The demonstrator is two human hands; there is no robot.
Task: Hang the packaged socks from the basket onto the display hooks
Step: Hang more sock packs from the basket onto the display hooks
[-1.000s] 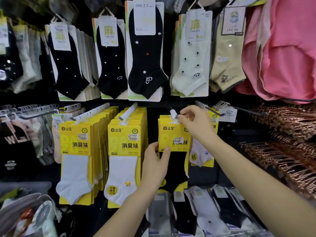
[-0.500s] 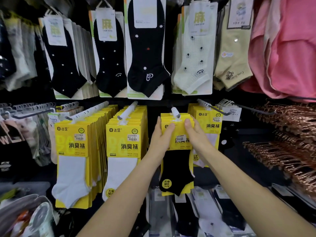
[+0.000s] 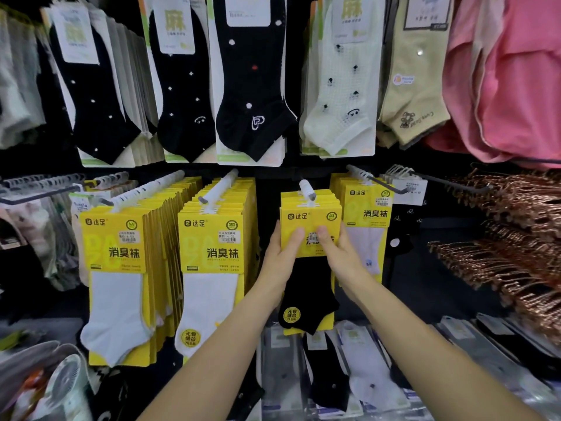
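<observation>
A small stack of yellow-carded black sock packs hangs on a white display hook in the middle row. My left hand grips the left edge of the front pack's card, thumb on its face. On the card's right side sits my right hand, thumb pressed on the front. The black sock hangs below between my wrists. The basket is not clearly in view.
Full hooks of yellow packs with white socks hang to the left, another yellow stack to the right. Larger sock cards hang above. Copper hangers crowd the right; flat packs lie below. A small fan lies bottom left.
My left hand rose from the sock to the card's left edge. My right hand came down from the hook tip to the card's right side. Both hands now press lower on the card.
</observation>
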